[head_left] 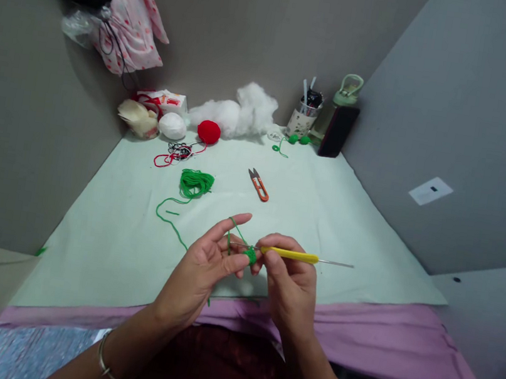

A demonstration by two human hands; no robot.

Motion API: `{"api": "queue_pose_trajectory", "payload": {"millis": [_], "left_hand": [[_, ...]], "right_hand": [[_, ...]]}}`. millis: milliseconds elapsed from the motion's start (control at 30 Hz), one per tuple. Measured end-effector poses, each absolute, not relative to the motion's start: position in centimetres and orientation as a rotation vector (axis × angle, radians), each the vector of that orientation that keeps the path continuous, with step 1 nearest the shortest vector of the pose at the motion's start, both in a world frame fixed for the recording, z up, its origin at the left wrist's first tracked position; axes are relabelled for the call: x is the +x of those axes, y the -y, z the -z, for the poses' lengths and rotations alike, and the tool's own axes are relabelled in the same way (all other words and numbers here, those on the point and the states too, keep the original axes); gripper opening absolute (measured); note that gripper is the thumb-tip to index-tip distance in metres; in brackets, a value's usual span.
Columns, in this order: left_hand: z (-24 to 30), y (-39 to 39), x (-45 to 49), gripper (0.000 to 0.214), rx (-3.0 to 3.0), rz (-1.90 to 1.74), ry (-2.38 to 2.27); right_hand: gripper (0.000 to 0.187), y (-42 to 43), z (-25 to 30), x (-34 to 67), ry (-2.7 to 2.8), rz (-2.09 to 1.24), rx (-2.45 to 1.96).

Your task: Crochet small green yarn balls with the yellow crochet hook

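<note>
Between the thumb and fingers of my left hand (206, 265) is a small green crochet piece (250, 255). Green yarn loops over my raised left index finger and runs down to the piece. My right hand (290, 277) grips a crochet hook (293, 256) by its yellow handle; the hook's thin metal shaft meets the green piece, and its other metal end points right. From my left hand the strand leads back to a loose bundle of green yarn (195, 183) lying on the cloth.
Orange-handled thread snips (258, 185) lie mid-table. Along the back are a red yarn ball (208, 132), a white yarn ball (172, 125), white stuffing (236, 114), small green balls (305, 140), a pen cup (300, 120), a bottle (343, 95) and a phone (339, 131). Grey partitions enclose the table.
</note>
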State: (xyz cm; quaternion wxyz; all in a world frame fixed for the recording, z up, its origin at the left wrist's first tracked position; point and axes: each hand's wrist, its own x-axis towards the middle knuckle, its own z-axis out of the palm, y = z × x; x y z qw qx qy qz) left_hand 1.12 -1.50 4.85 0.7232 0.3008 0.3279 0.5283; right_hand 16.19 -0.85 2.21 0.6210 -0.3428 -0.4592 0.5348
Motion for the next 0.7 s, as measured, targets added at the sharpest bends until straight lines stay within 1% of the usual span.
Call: {"api": "queue_pose_trajectory", "payload": {"millis": [100, 167, 700], "left_hand": [[-4.64, 1.42, 1.02, 0.047, 0.678, -1.172, -0.729], [-4.55, 1.35, 0.88, 0.047, 0.685, -1.162, -0.745], [-4.82, 1.46, 0.79, 0.066, 0.666, -1.155, -0.77]], "right_hand": [[0.009, 0.76, -2.11, 16.07, 1.088, -1.168, -0.749], [0.01, 0.72, -2.12, 16.07, 1.097, -1.152, -0.735], [0.013, 0.67, -1.86, 16.06, 1.033, -1.264, -0.753]]}}
